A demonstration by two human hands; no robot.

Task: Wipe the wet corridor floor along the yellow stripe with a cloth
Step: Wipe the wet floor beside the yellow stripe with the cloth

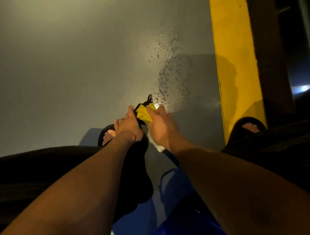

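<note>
I hold the cloth [144,113], yellow with a black edge and loop, between both hands above the grey corridor floor [58,68]. My left hand [128,126] closes its grip on the cloth's left edge, fingers curled around it. My right hand [161,127] pinches the right side, thumb and fingers folded over the yellow fabric. The wet patch [169,66] of droplets and smears lies at twelve to one o'clock from the cloth, glinting under the light. The yellow stripe [234,59] runs along the floor at three o'clock, just beside the wet patch. My black sandals [248,122] stand apart, the right one seemingly on the stripe.
</note>
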